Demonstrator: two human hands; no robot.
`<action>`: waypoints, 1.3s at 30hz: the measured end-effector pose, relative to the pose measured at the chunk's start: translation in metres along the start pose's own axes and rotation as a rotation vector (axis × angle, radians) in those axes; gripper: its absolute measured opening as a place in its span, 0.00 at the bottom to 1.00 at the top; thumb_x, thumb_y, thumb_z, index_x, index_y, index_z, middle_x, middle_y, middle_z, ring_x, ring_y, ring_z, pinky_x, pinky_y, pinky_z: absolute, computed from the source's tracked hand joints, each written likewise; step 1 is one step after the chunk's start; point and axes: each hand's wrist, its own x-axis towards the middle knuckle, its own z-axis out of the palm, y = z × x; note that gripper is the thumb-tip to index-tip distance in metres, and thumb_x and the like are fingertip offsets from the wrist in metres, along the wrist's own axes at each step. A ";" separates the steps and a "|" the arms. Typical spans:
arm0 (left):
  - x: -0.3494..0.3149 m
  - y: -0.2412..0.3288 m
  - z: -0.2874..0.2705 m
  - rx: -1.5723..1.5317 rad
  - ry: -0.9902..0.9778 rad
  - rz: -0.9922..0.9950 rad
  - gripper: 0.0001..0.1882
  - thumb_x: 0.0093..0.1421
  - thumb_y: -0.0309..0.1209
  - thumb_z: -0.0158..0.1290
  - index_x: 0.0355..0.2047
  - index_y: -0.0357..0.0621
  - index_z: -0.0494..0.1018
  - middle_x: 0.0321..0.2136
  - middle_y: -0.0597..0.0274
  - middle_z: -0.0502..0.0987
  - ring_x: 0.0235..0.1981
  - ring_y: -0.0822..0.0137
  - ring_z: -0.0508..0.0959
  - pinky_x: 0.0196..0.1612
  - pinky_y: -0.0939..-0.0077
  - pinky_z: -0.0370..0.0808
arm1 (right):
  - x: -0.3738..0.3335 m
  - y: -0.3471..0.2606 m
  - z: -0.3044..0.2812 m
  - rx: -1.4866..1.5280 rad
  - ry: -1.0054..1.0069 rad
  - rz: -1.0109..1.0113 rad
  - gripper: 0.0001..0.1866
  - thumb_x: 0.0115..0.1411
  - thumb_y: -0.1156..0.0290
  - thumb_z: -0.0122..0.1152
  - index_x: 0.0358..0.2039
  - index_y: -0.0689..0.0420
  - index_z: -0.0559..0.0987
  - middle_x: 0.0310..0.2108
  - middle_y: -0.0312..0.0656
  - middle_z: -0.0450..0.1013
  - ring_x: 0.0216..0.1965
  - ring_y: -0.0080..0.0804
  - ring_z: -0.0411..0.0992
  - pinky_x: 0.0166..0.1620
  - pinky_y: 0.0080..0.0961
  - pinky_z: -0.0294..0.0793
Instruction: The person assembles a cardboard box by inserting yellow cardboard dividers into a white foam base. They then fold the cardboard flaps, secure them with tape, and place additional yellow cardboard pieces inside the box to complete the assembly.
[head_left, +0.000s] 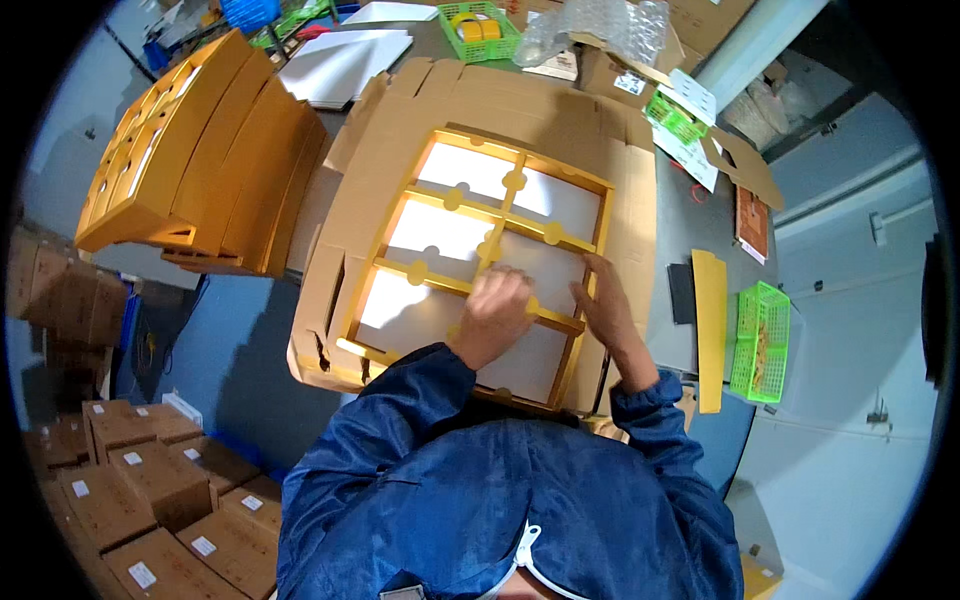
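Left grip (500, 300): fingers curled over the central divider (489, 247) of a yellow six-compartment tray frame (604, 215); cannot tell whether it pinches anything. Right grip (610, 312): loose, thumb and forefinger parted, at the frame's right rail. Frame lies beneath both, white panels (550, 195) in its compartments, on brown corrugated cardboard (470, 95) over a grey surface (672, 235). Well left of the grips, stacked yellow frames (230, 170); to their right, a yellow strip (709, 335) and green plastic basket (744, 345).
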 end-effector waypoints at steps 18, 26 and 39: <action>-0.003 -0.008 0.079 0.077 -0.585 0.413 0.09 0.57 0.35 0.50 0.31 0.43 0.68 0.29 0.57 0.71 0.34 0.58 0.72 0.36 0.64 0.68 | -0.115 0.015 0.050 -0.066 -0.250 0.537 0.22 0.50 0.63 0.59 0.39 0.68 0.68 0.31 0.64 0.71 0.34 0.62 0.71 0.38 0.49 0.70; -0.001 0.000 0.085 0.102 -0.591 0.351 0.07 0.56 0.33 0.49 0.29 0.43 0.68 0.26 0.58 0.71 0.31 0.58 0.72 0.35 0.64 0.67 | -0.105 -0.001 0.045 -0.098 -0.309 0.663 0.16 0.50 0.67 0.55 0.34 0.68 0.71 0.32 0.64 0.72 0.35 0.59 0.72 0.38 0.47 0.71; 0.010 0.033 0.108 0.116 -0.393 0.291 0.05 0.49 0.26 0.48 0.28 0.44 0.67 0.25 0.57 0.71 0.30 0.60 0.72 0.35 0.68 0.66 | -0.105 0.032 0.023 -0.258 -0.210 0.444 0.12 0.48 0.72 0.55 0.30 0.66 0.69 0.23 0.58 0.73 0.27 0.55 0.73 0.32 0.46 0.73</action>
